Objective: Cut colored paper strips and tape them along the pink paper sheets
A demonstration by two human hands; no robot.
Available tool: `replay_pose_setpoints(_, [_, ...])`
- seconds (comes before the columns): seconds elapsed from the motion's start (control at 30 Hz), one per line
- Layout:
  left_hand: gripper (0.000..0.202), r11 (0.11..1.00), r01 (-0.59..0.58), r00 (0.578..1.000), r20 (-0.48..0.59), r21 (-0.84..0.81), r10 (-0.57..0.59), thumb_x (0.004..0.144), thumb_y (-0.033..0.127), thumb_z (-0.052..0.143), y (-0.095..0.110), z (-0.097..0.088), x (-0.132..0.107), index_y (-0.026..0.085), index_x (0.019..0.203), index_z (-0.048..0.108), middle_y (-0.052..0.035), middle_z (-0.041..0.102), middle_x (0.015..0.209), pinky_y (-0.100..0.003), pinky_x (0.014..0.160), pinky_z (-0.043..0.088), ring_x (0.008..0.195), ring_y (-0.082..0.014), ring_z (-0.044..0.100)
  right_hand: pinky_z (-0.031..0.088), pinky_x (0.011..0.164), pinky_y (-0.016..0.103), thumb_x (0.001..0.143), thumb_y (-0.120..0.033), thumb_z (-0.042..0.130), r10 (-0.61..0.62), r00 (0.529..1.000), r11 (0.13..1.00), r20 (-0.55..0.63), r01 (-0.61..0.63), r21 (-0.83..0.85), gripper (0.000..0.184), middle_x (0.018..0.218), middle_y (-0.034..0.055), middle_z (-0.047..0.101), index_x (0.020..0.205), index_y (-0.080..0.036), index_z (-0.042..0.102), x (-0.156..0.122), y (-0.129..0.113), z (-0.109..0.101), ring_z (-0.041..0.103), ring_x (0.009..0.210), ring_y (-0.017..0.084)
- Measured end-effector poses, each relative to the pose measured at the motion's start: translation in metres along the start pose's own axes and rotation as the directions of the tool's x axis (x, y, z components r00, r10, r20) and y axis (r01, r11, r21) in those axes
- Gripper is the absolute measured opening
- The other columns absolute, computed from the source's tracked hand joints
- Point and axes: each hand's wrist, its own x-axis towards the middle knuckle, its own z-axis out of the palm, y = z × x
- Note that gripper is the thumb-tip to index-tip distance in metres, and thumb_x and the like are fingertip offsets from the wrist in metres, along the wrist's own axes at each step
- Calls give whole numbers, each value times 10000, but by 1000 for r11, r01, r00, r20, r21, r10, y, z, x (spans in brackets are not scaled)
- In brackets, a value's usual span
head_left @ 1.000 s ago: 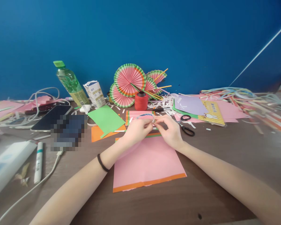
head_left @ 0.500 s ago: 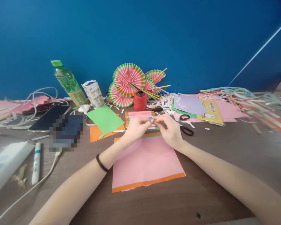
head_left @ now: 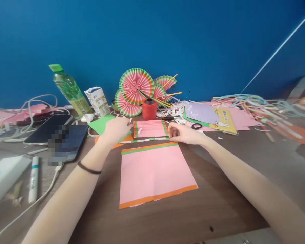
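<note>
My left hand (head_left: 118, 128) is over the green paper (head_left: 99, 123) and an orange sheet (head_left: 112, 145), left of a pleated pink paper (head_left: 151, 128) with green and orange ends. Its back faces me, hiding most of its fingers. At the right end of that pleated piece, my right hand (head_left: 184, 133) has curled fingers, with thumb and forefinger pinched at the end of a narrow green-and-white paper strip (head_left: 144, 140). Below both hands lies a flat pink sheet (head_left: 156, 173) with orange and green bands along its edges.
Behind are a red thread spool (head_left: 149, 111), round paper fans (head_left: 136, 86), a carton (head_left: 98, 101) and a green bottle (head_left: 68, 88). Phones (head_left: 48, 128) and a marker (head_left: 34, 179) lie left. Right are scissors (head_left: 197, 126), a yellow booklet (head_left: 225, 120) and paper strips (head_left: 259, 101).
My hands were together above the pink sheet, fingers around a small bit; now they are apart. The left moved left to the green paper, the right down to the strip's end. The view shifted slightly.
</note>
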Motion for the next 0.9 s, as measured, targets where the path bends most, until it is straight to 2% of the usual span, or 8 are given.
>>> replay_pose_setpoints(0.1, [262,998,44,990,130,52,-51,775,335,419,-6,2,0,177,835,619,-116,659,893,-301,645,418,813,-261,612,417,588,247,677,-165,555,15,1000,997,28,-13,-77,193,788,-14,539,814,-207,425,-1,2,1,502,645,109])
replay_pose_setpoints(0.17, [243,996,62,987,145,57,-69,749,337,470,-6,3,0,173,860,612,-119,657,898,-313,656,430,840,-276,610,412,586,242,680,-168,548,24,999,997,23,-22,-74,202,809,-14,532,820,-211,409,-1,3,2,504,649,106])
replay_pose_setpoints(0.27, [244,998,16,999,-48,55,-13,750,312,483,-1,5,-1,144,885,598,-138,636,940,-340,735,431,925,-286,576,398,562,232,678,-185,558,46,999,997,-13,-47,-68,225,830,-17,528,821,-216,388,0,5,2,493,625,98])
replay_pose_setpoints(0.33, [219,995,-93,984,-149,24,95,770,266,445,6,7,-1,138,861,598,-134,628,933,-333,762,424,924,-264,566,390,555,229,676,-196,565,54,998,996,-43,-57,-75,224,824,-18,526,812,-216,388,0,6,2,483,618,96])
replay_pose_setpoints(0.43, [203,931,-317,948,-68,-181,310,781,233,404,22,13,-4,172,809,595,-67,635,854,-276,691,428,796,-195,583,395,575,237,675,-192,564,53,997,997,-53,-56,-54,212,793,-20,533,802,-213,396,1,8,3,485,627,102])
replay_pose_setpoints(0.5, [183,879,-370,923,-15,-300,384,785,273,425,31,18,-6,184,787,585,-38,640,822,-257,648,422,753,-177,579,400,582,243,672,-177,561,49,998,999,-41,-50,-19,214,761,-24,535,795,-212,390,2,10,3,491,627,106])
replay_pose_setpoints(0.73, [195,842,-354,912,50,-408,408,729,298,528,44,19,-13,178,867,596,-33,645,878,-248,654,408,805,-181,576,411,607,250,657,-133,584,44,999,981,-14,-41,190,264,705,-33,537,803,-208,378,1,-2,4,519,639,107])
replay_pose_setpoints(0.9, [276,713,-320,877,90,-624,471,760,379,490,52,7,-22,192,919,616,-20,663,924,-238,662,420,795,-166,591,423,619,252,654,-131,606,7,999,949,-36,5,316,267,702,-37,523,807,-206,401,0,-19,10,523,648,102])
